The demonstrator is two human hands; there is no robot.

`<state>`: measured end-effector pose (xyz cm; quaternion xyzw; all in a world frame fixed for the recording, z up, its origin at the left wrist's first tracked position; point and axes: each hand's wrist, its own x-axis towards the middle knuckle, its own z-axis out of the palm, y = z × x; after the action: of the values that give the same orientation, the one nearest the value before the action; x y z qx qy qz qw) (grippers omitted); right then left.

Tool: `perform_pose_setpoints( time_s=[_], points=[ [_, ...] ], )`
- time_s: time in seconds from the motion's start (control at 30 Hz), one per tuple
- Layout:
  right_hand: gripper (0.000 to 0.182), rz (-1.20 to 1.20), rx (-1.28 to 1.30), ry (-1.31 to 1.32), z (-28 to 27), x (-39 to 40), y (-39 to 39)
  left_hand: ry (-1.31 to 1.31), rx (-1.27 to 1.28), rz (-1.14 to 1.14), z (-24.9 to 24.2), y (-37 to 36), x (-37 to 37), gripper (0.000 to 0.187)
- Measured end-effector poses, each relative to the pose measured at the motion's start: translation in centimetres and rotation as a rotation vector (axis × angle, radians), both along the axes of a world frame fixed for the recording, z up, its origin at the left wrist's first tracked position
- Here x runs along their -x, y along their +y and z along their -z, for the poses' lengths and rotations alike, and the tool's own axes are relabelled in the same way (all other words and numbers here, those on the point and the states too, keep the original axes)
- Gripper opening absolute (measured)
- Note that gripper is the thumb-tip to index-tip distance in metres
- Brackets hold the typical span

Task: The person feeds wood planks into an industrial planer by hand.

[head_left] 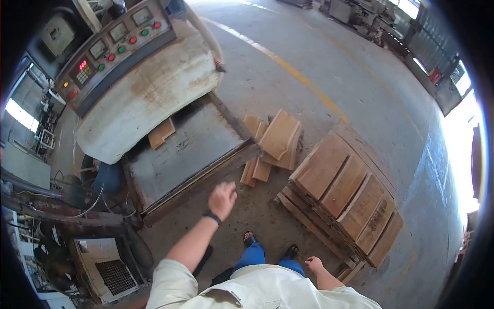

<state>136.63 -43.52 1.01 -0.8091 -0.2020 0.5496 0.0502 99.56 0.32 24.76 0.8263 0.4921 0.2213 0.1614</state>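
One board lies on the press table, half under the white hood, so as I judge it loading has only begun. The left hand reaches out near the table's front edge, fingers loosely curled, holding nothing. A few boards lie loose on the floor. The right hand hangs empty beside the stack, most of it seemingly unfed.
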Motion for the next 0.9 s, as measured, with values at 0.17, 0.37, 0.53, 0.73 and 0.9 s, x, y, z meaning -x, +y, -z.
perform_pose_setpoints(
  time_s=[0.17, 0.37, 0.53, 0.73, 0.9],
  points=[
    [0.034, 0.058, -0.259, -0.052, -2.2, -4.4, -0.6, 0.068, 0.336, 0.03, 7.5, -17.8, -3.2, 0.027],
    [0.03, 0.245, -0.405, -0.113, -3.1, -12.2, -7.4, 0.363, 0.837, -0.073, 18.1, -28.8, -0.1, 0.04],
    [0.023, 0.567, -0.25, -0.194, -4.0, -14.1, -18.4, 0.61, 0.977, 0.14, 21.5, -28.1, -1.0, 0.047],
    [0.033, 0.425, -0.092, -0.532, 1.8, -5.3, -31.3, 0.594, 0.908, 0.449, 22.1, -19.5, -10.9, 0.051],
    [0.035, 0.888, 0.176, -0.29, -0.3, 6.8, -30.7, 0.704, 0.872, 0.869, 22.0, -16.3, -23.7, 0.05]
  ],
)
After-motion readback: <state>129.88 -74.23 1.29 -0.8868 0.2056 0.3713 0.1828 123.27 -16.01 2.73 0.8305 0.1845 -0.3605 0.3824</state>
